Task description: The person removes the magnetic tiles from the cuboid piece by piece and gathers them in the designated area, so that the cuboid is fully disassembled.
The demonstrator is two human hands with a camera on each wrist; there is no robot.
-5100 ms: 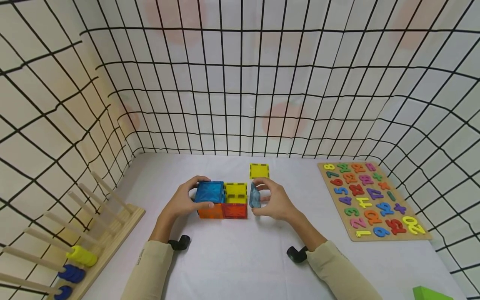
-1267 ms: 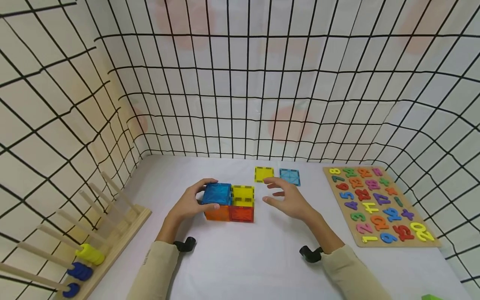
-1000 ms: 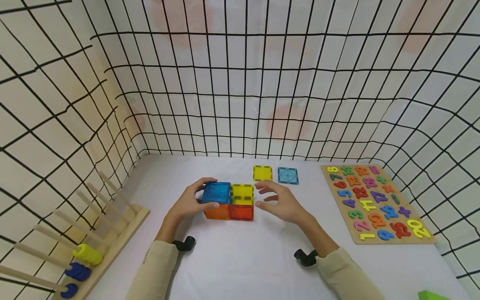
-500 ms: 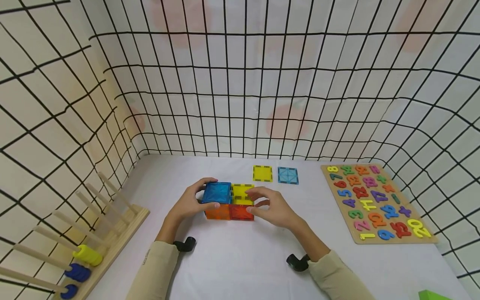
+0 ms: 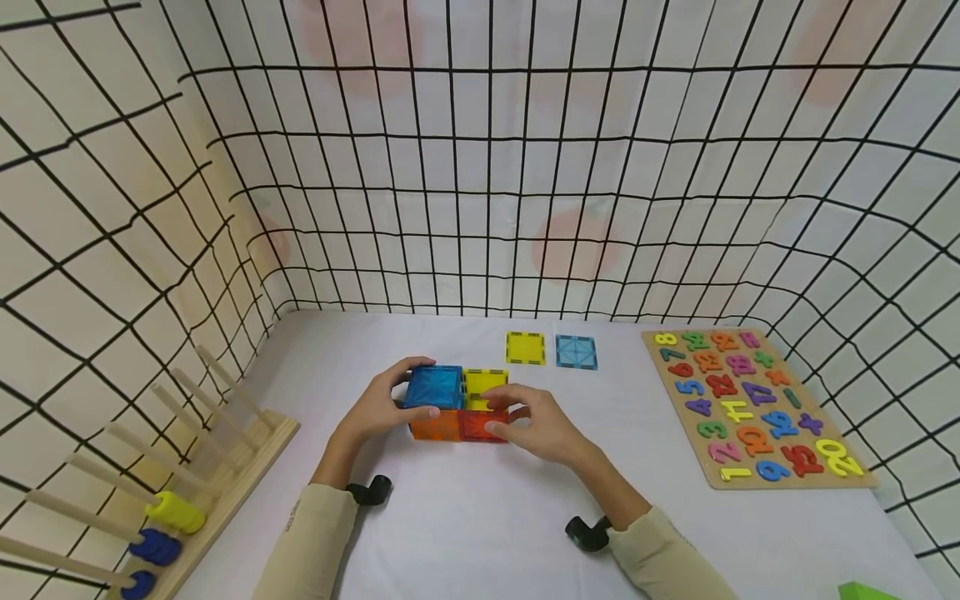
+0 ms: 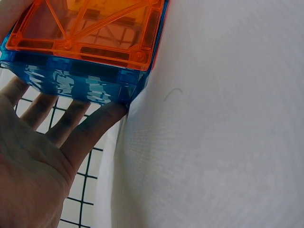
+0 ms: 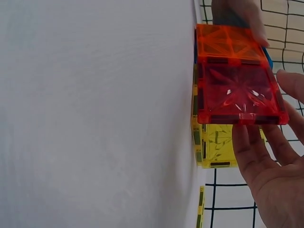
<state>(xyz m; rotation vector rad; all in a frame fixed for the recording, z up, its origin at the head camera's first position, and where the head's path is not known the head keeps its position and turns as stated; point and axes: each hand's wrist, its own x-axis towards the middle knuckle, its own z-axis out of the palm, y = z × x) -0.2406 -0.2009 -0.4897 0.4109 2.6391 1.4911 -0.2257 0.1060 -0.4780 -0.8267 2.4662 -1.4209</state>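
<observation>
My left hand [image 5: 380, 402] holds the left half of a two-part box of translucent magnetic tiles, fingers behind it and thumb in front. That half has a blue top tile [image 5: 435, 387] and an orange front tile [image 7: 230, 42]. In the left wrist view the fingers [image 6: 90, 128] lie against blue tiles. The right half has a red front tile [image 7: 241, 92] and yellow tiles [image 5: 486, 381]. My right hand [image 5: 543, 423] reaches into its right side. In the right wrist view the thumb is at the red tile's top edge, and the other fingertips are hidden behind that tile.
Behind the box lie a yellow square tile [image 5: 526, 348] and a light blue square tile [image 5: 576, 352]. A wooden number puzzle [image 5: 750, 404] lies on the right. A peg counting rack [image 5: 247, 483] stands on the left. Black wire mesh encloses the table, and a green block [image 5: 862, 591] sits front right.
The light blue tile went from my right hand to the table beside the yellow one. My right hand then moved left to the red tile. My left hand stayed on the box.
</observation>
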